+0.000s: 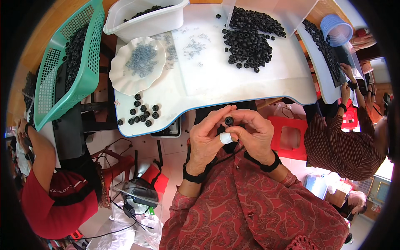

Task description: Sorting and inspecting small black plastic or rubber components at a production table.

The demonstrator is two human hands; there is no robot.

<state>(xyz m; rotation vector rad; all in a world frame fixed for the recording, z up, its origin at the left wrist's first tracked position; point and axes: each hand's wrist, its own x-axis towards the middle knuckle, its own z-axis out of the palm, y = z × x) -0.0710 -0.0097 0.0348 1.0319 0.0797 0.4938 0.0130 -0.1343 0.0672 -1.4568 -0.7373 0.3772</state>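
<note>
Between the fingertips of my left hand (204, 135) and my right hand (256, 133) is a small black ring-like part (228, 121) with a hole in its end. Both hands are closed in a pinch around it, just off the table's near edge and above my lap. A white cover (226, 138) wraps the left thumb tip. On the table's near left corner lie several similar black parts (143, 108). A scalloped cream plate (121, 77) beyond them carries many tiny clear pieces (143, 60).
A large pile of black parts (249, 48) spills from a clear bin (291, 12) on the white table (233, 85). A white tub (146, 21) and a green basket (54, 98) hold more. Co-workers sit left and right, near a red stool (287, 148).
</note>
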